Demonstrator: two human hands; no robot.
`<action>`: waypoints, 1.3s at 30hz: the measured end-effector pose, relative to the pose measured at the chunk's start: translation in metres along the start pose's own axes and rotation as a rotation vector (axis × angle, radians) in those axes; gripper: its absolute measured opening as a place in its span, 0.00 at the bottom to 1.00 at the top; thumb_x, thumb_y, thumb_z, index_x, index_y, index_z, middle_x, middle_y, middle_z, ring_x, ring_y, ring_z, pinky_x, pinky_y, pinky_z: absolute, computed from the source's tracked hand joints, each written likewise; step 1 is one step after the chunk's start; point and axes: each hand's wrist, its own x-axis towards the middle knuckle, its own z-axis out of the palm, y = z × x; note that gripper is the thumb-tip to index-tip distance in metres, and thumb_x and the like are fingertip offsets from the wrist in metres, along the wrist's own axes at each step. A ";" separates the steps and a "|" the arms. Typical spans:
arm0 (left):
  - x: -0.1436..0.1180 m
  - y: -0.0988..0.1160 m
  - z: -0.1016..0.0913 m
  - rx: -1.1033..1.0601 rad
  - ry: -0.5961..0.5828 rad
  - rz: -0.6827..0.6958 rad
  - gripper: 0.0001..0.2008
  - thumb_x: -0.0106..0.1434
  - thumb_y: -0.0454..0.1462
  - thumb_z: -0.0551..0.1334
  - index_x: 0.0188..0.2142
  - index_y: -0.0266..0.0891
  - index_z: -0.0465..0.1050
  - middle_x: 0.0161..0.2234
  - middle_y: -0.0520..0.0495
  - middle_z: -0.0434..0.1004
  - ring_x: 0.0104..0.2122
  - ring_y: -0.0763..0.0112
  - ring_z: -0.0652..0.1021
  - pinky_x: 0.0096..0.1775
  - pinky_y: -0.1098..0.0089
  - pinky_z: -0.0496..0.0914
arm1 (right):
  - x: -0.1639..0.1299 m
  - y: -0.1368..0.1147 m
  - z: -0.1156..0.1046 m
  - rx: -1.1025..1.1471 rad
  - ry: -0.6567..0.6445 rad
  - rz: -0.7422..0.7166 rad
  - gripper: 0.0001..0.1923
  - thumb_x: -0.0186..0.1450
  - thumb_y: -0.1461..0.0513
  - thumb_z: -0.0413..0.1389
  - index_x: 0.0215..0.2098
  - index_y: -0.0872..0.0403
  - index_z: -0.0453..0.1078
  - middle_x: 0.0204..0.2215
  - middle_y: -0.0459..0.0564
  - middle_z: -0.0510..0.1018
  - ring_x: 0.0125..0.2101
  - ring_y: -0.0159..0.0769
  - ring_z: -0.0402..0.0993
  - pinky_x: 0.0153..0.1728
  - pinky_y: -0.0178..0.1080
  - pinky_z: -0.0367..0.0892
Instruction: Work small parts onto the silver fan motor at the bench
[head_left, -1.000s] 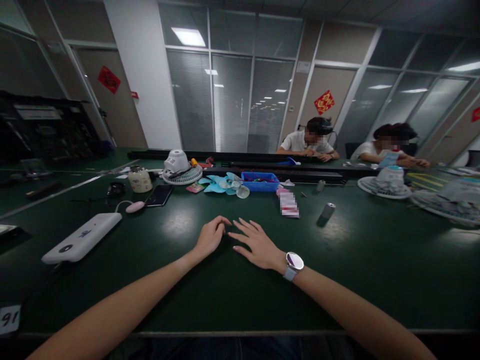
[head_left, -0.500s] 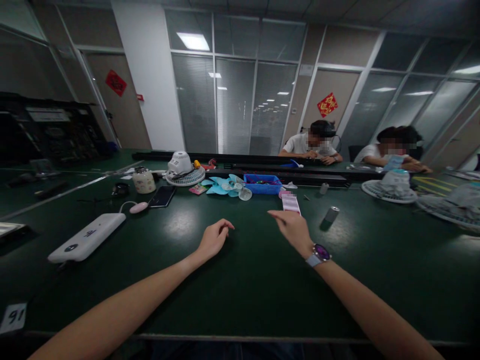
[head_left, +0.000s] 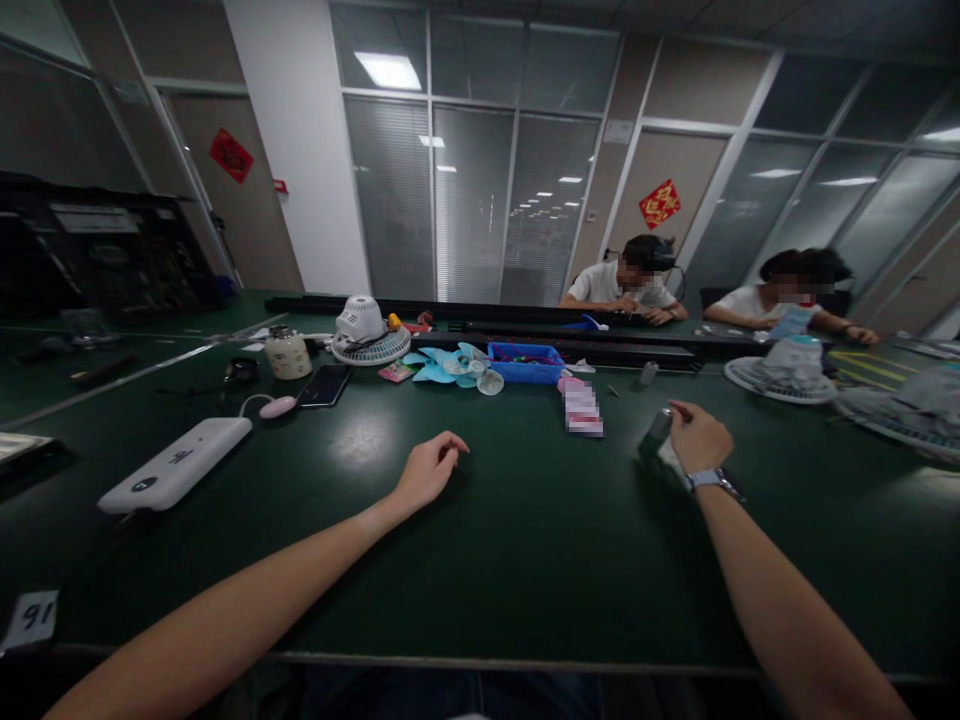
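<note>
My right hand (head_left: 696,437) is out over the right half of the bench (head_left: 525,560), fingers curled round the small metal cylinder (head_left: 657,432) that lies on the mat there, nearer the far edge than the near one; thumb on top, the other fingers mostly hidden behind it, so I read it as closed on the cylinder but can't tell whether it's lifted or only touched; the cylinder looks rigid, smooth and light, probably a bit slick and free to roll on its side, so I'd pinch it across the barrel near the middle, not at the ends; wrist is straight, watch (head_left: 712,480) facing up, forearm reaching diagonally from the near right corner; my left hand (head_left: 429,468) rests on the mat near the bench middle, loosely curled, fingertips close together, holding nothing; well apart from the cylinder; the pink card (head_left: 581,407) lies just left of the right hand; the white box (head_left: 176,464) sits toward the left edge, the blue tray (head_left: 523,362) along the far edge.
</note>
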 end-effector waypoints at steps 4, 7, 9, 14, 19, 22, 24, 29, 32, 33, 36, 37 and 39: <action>0.000 0.000 0.000 0.003 -0.014 0.004 0.13 0.63 0.36 0.51 0.40 0.40 0.74 0.28 0.52 0.74 0.30 0.68 0.76 0.34 0.70 0.66 | -0.002 -0.003 0.001 0.048 0.052 -0.009 0.16 0.65 0.57 0.51 0.48 0.48 0.76 0.35 0.53 0.81 0.33 0.41 0.73 0.30 0.39 0.57; -0.001 0.003 0.000 0.005 -0.013 0.002 0.13 0.63 0.35 0.51 0.40 0.39 0.74 0.27 0.52 0.74 0.30 0.68 0.76 0.34 0.70 0.66 | -0.003 -0.003 0.004 0.081 0.091 -0.022 0.17 0.65 0.58 0.51 0.48 0.50 0.75 0.35 0.53 0.81 0.32 0.39 0.73 0.29 0.38 0.56; -0.001 0.003 0.001 0.004 -0.005 -0.001 0.13 0.63 0.35 0.51 0.40 0.39 0.73 0.27 0.52 0.73 0.30 0.68 0.76 0.34 0.71 0.65 | -0.002 -0.002 0.008 0.105 0.126 -0.016 0.17 0.65 0.58 0.50 0.49 0.50 0.74 0.36 0.52 0.81 0.31 0.38 0.73 0.29 0.37 0.55; -0.001 0.002 0.002 -0.004 -0.001 0.005 0.12 0.62 0.35 0.52 0.40 0.40 0.73 0.27 0.52 0.73 0.29 0.69 0.75 0.33 0.71 0.65 | 0.002 0.000 0.017 0.140 0.167 0.022 0.15 0.66 0.57 0.51 0.47 0.49 0.74 0.34 0.50 0.81 0.30 0.37 0.72 0.29 0.36 0.54; 0.000 -0.002 0.003 -0.010 -0.007 0.008 0.12 0.62 0.35 0.52 0.40 0.40 0.73 0.27 0.53 0.73 0.29 0.70 0.74 0.33 0.71 0.65 | 0.001 -0.002 0.014 0.079 0.128 0.052 0.16 0.67 0.54 0.50 0.47 0.49 0.74 0.34 0.52 0.80 0.30 0.38 0.71 0.29 0.37 0.55; 0.000 -0.002 0.003 -0.005 -0.009 0.010 0.11 0.62 0.35 0.53 0.40 0.40 0.73 0.28 0.53 0.73 0.29 0.70 0.74 0.33 0.71 0.65 | 0.001 -0.002 0.011 0.005 0.099 0.024 0.17 0.67 0.54 0.50 0.48 0.48 0.75 0.32 0.53 0.80 0.30 0.40 0.72 0.30 0.38 0.56; 0.000 -0.001 0.003 0.001 -0.011 0.012 0.11 0.62 0.35 0.53 0.40 0.40 0.73 0.28 0.52 0.74 0.29 0.70 0.75 0.33 0.71 0.65 | 0.000 -0.002 0.011 -0.032 0.080 -0.010 0.18 0.67 0.55 0.49 0.48 0.49 0.75 0.31 0.55 0.80 0.31 0.41 0.73 0.31 0.38 0.58; -0.002 0.002 0.002 0.014 -0.016 0.012 0.11 0.62 0.36 0.53 0.40 0.40 0.73 0.29 0.52 0.75 0.29 0.69 0.75 0.33 0.71 0.66 | -0.002 0.000 0.015 -0.053 0.034 -0.039 0.23 0.66 0.51 0.50 0.53 0.52 0.72 0.35 0.58 0.80 0.34 0.46 0.76 0.34 0.42 0.63; -0.002 0.001 0.002 0.016 -0.020 0.014 0.11 0.62 0.36 0.53 0.40 0.40 0.73 0.28 0.52 0.75 0.29 0.69 0.75 0.33 0.71 0.66 | -0.003 0.004 0.019 0.013 -0.018 0.015 0.29 0.62 0.48 0.55 0.56 0.55 0.69 0.41 0.61 0.80 0.38 0.48 0.76 0.37 0.44 0.66; -0.002 0.001 0.002 0.016 -0.020 0.016 0.11 0.62 0.36 0.53 0.40 0.40 0.73 0.28 0.52 0.75 0.29 0.69 0.75 0.34 0.71 0.66 | -0.003 0.006 0.021 0.035 -0.047 0.041 0.30 0.61 0.48 0.55 0.55 0.56 0.69 0.41 0.62 0.79 0.39 0.49 0.76 0.37 0.44 0.66; -0.002 0.001 0.002 0.018 -0.026 0.026 0.11 0.62 0.35 0.53 0.41 0.40 0.73 0.28 0.52 0.75 0.30 0.69 0.75 0.34 0.71 0.66 | -0.002 0.010 0.023 0.068 -0.125 0.089 0.27 0.61 0.48 0.55 0.51 0.57 0.72 0.41 0.63 0.80 0.39 0.50 0.76 0.38 0.45 0.67; -0.002 0.002 0.002 0.019 -0.026 0.026 0.11 0.62 0.35 0.53 0.41 0.40 0.73 0.29 0.51 0.75 0.30 0.69 0.75 0.34 0.71 0.66 | -0.002 0.009 0.022 0.072 -0.135 0.094 0.26 0.61 0.49 0.55 0.50 0.58 0.73 0.41 0.63 0.80 0.39 0.50 0.76 0.38 0.45 0.67; -0.002 0.003 0.002 0.021 -0.028 0.023 0.11 0.62 0.35 0.53 0.41 0.39 0.73 0.29 0.51 0.75 0.30 0.69 0.75 0.34 0.71 0.66 | -0.004 0.001 0.020 0.095 -0.134 0.078 0.24 0.62 0.50 0.56 0.48 0.58 0.74 0.40 0.62 0.80 0.40 0.49 0.77 0.39 0.45 0.68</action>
